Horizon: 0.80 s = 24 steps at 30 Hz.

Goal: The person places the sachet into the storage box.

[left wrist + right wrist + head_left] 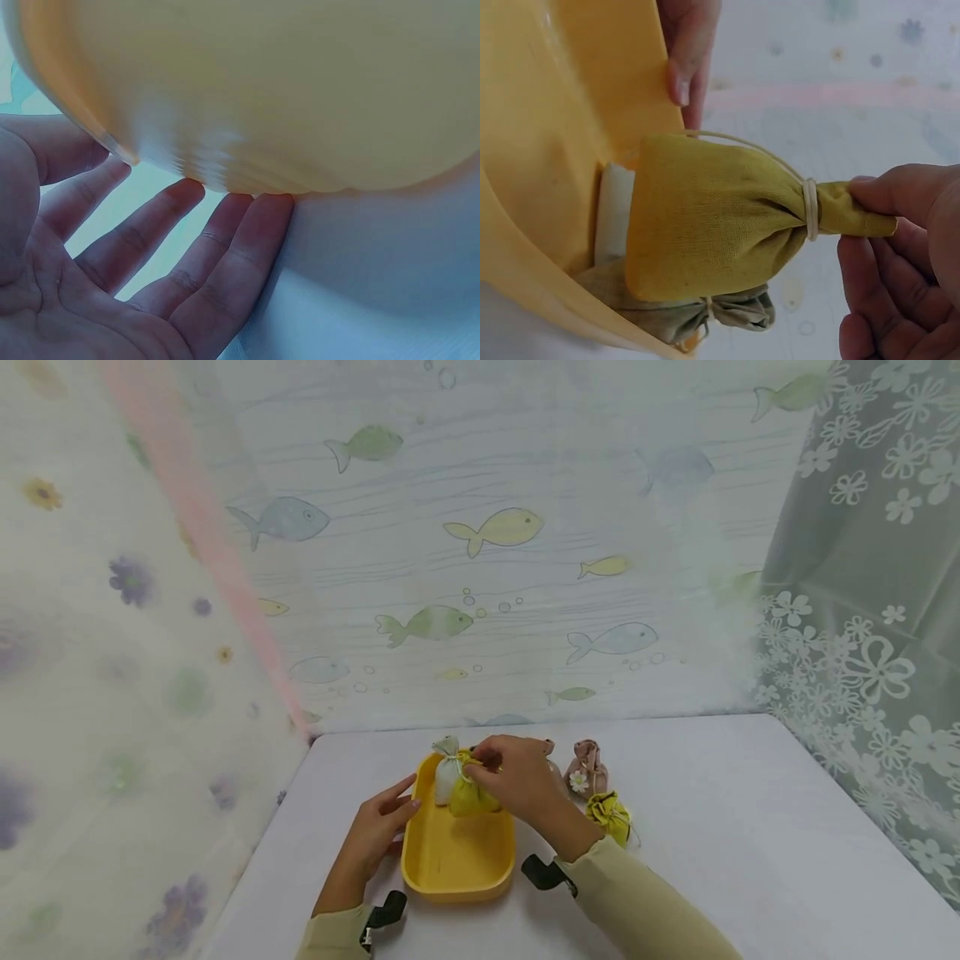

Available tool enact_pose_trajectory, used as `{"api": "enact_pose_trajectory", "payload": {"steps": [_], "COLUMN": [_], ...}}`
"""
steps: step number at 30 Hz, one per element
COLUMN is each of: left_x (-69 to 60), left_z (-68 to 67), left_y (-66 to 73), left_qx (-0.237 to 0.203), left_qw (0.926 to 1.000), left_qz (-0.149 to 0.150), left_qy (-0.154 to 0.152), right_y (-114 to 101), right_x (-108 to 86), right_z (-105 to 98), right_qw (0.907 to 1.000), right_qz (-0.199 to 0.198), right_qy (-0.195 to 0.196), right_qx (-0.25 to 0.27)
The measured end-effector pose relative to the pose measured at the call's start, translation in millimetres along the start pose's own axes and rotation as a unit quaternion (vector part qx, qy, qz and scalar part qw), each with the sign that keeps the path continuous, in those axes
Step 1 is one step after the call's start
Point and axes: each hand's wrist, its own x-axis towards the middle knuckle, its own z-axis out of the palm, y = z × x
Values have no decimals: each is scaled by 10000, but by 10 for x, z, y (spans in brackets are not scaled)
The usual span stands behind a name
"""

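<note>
My right hand [521,777] pinches the gathered neck of a yellow-green drawstring pouch [712,217] between thumb and fingers. The pouch hangs over the far part of a yellow tray [457,860], its cord looped round the neck. Beside it in the tray stands a pale pouch [447,777] with a grey-green top. The right wrist view shows a grey-green pouch [671,307] and a white piece [615,214] behind the held one, partly hidden. My left hand [375,831] touches the tray's left side, fingers [247,240] nearly straight against the outer wall, thumb at the rim.
To the right of the tray stands a pink pouch [588,770] with a white flower. Another yellow-green pouch [611,817] lies in front of it. A further pink pouch [551,748] is mostly hidden behind my right hand. Printed curtains surround the white table [712,827].
</note>
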Motion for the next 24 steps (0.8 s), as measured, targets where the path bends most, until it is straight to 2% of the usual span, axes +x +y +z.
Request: {"api": "enact_pose_trajectory", "payload": {"steps": [7,14,24], "left_x": [15,36,19], "left_z": [7,-4,0], "left_y": [-20,-36,-25], "left_qx": [-14,-29,22], "left_qw": [10000,10000,10000], "left_qz": [6,-32,4], "left_qy": [29,52,31], "right_y": [17,43,25], "right_x": [56,100,121], "right_z": [78,188,313], "right_qw": [9989,9941,9882], "right_qz": [343,839,1113], "right_qy": [-177,-690,-1052], "right_qx": [-275,63,81]}}
